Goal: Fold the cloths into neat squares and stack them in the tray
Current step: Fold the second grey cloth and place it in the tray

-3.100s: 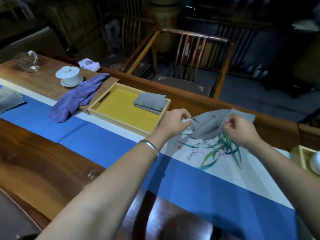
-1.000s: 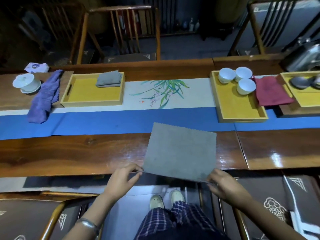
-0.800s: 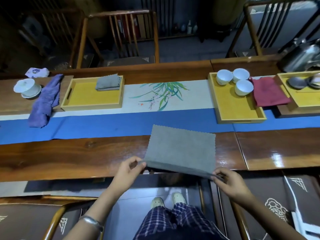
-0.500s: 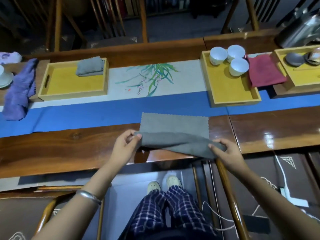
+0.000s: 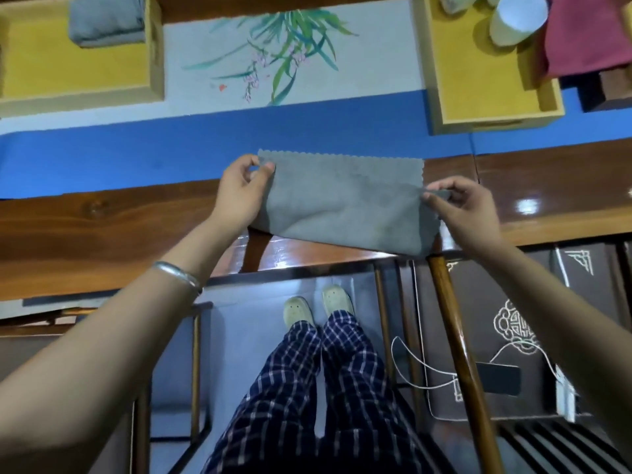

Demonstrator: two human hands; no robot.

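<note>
A grey cloth (image 5: pixel 342 203) with zigzag edges lies folded in half on the near part of the wooden table (image 5: pixel 102 234), its folded edge toward me. My left hand (image 5: pixel 241 196) pinches its far left corner. My right hand (image 5: pixel 461 210) pinches its right corner. At the far left a yellow tray (image 5: pixel 82 73) holds one folded grey cloth (image 5: pixel 106 20) in its back right part.
A blue and white table runner (image 5: pixel 136 148) with a painted plant crosses the table. A second yellow tray (image 5: pixel 478 80) at the far right holds white cups (image 5: pixel 513 18), with a red cloth (image 5: pixel 588 35) beside it. Chairs stand near my legs.
The grey cloth went from spread flat to folded in half; both hands carried its near edge up and over to the far edge. The camera tilted down.
</note>
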